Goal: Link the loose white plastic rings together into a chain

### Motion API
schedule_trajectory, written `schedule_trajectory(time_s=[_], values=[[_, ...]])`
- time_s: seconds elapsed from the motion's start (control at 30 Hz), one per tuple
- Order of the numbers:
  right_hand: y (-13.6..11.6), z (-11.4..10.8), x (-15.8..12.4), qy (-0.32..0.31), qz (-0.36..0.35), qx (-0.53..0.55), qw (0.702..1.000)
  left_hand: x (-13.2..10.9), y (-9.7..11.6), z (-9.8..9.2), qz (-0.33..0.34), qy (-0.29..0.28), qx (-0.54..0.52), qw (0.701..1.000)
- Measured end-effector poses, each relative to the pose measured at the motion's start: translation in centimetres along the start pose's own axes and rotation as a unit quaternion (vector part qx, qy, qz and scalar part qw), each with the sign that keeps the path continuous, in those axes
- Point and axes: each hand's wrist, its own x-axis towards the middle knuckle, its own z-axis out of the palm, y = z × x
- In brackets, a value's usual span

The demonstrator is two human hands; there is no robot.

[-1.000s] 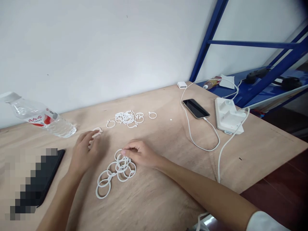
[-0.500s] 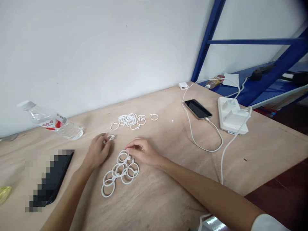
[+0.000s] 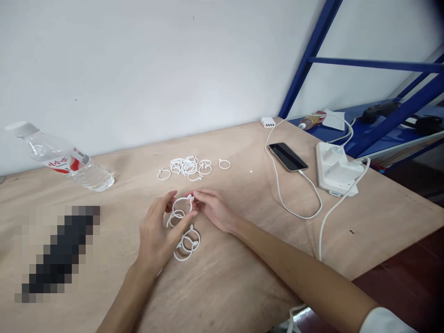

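A white curtain ring is raised between my two hands. My left hand grips it, thumb on the near side and fingers on the far side. With its fingertips pinched, my right hand holds the ring's small eyelet end; any small part between those fingers is hard to make out. Under and beside my left hand lie several more white rings on the table, linked or overlapping, partly hidden by that hand. Farther back is a loose pile of small white ring-shaped pieces, with single ones at either side.
A clear water bottle is at the left, with a pixelated dark object in front of it. To the right are a phone on a white cable, a power strip, a white charger block and a blue metal frame.
My left hand has moved right, from beside the small pieces to over the ring group. A ring is now lifted between both hands, and my right hand has shifted slightly up. The view has shifted a little.
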Motion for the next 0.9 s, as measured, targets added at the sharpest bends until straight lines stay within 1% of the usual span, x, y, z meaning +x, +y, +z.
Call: schedule_trajectory(time_s=[0.1, 0.3, 0.43, 0.6, 0.67, 0.83, 0.9], values=[[-0.2, 0.0, -0.2, -0.033, 0.018, 0.001, 0.999, -0.3, 0.0, 0.0, 0.025, 0.014, 0.027, 0.999], [-0.5, -0.2, -0.3, -0.041, 0.037, 0.013, 0.998, -0.7, 0.3, -0.2, 0.037, 0.012, 0.023, 0.999], [-0.6, -0.2, -0.4, -0.058, 0.035, -0.003, 0.998, -0.9, 0.6, -0.1, 0.034, 0.031, 0.017, 0.999], [-0.4, -0.2, -0.5, -0.07, 0.022, -0.027, 0.997, -0.7, 0.8, -0.3, 0.037, 0.027, 0.013, 0.999], [-0.2, -0.3, -0.4, -0.071, 0.017, -0.042, 0.996, -0.6, 0.9, -0.5, 0.027, 0.02, 0.004, 0.999], [-0.2, -0.4, -0.3, -0.069, 0.007, -0.05, 0.996, -0.5, 1.3, -0.8, -0.024, -0.009, -0.026, 0.999], [-0.3, -0.3, -0.4, -0.067, 0.006, -0.048, 0.997, -0.4, 1.5, -0.9, -0.028, -0.015, -0.027, 0.999]])
